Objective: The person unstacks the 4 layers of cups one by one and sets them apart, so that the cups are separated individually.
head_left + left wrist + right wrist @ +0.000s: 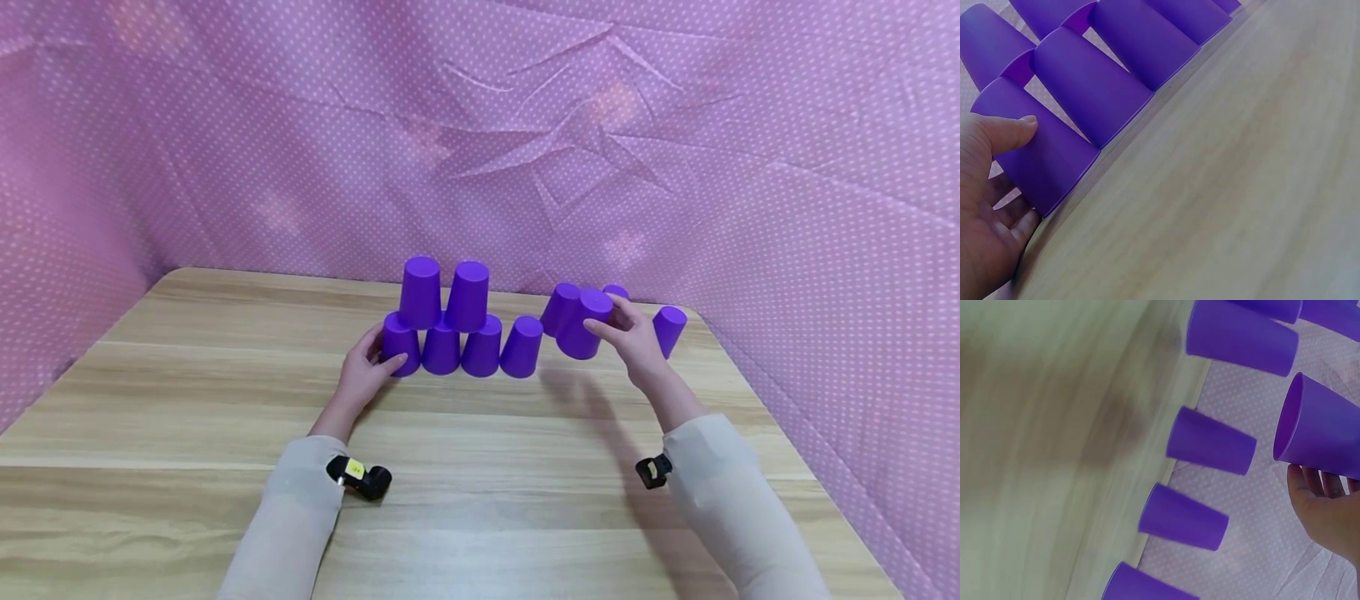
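Note:
Several upside-down purple cups stand side by side in a bottom row, the rightmost cup (521,347) being uncovered on top. Two more cups (421,293) (994,47) sit bridged across the row's left part. My left hand (363,371) grips the leftmost bottom cup (401,346), thumb on its near side and fingers around the outer side, as the left wrist view shows. In my right hand (637,342), an inverted cup (582,327) is held above the table, right of the row. In the right wrist view its open rim faces the tabletop.
Behind the raised cup and to its right stand separate inverted cups, including one left of the hand (559,308), one partly hidden behind it (616,291) and one at the right (669,331). The wooden table (450,500) meets a pink dotted cloth (480,150) behind.

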`<state>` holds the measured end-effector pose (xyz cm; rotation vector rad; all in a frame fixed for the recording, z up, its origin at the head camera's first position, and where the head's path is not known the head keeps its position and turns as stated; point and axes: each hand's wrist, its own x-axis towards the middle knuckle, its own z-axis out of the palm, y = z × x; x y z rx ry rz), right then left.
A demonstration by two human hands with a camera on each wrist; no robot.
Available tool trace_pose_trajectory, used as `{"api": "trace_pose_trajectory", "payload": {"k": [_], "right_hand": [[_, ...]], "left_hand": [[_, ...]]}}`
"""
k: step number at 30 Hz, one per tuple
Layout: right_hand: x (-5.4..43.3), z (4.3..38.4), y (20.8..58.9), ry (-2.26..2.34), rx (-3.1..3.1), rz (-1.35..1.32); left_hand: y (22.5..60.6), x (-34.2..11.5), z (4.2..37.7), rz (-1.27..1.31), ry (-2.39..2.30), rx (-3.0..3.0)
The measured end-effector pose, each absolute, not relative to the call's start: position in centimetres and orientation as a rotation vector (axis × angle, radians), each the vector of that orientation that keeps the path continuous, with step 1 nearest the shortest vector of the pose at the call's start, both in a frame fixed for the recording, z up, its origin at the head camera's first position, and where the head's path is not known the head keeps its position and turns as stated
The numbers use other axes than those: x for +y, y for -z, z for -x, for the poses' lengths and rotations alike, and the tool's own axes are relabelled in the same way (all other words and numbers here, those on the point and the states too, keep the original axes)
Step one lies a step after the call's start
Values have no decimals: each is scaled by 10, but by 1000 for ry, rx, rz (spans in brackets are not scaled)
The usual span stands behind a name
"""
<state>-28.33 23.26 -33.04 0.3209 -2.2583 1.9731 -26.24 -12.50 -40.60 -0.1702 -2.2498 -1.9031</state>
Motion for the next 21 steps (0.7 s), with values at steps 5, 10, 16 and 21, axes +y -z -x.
{"api": "trace_pose_trajectory", "payload": {"k": [5,10,16,21], "right_hand": [[246,281,336,-1934,-2299,-228],[260,280,343,-1923,-2290,-169],[275,281,352,-1911,-2279,-137],[281,276,353,-1916,-2277,-129]], "left_hand": [[406,-124,262,169,1902,-2246],[405,-125,262,159,1900,-2251],[413,-128,269,163,1908,-2262],[426,-131,278,167,1892,-2263]]}}
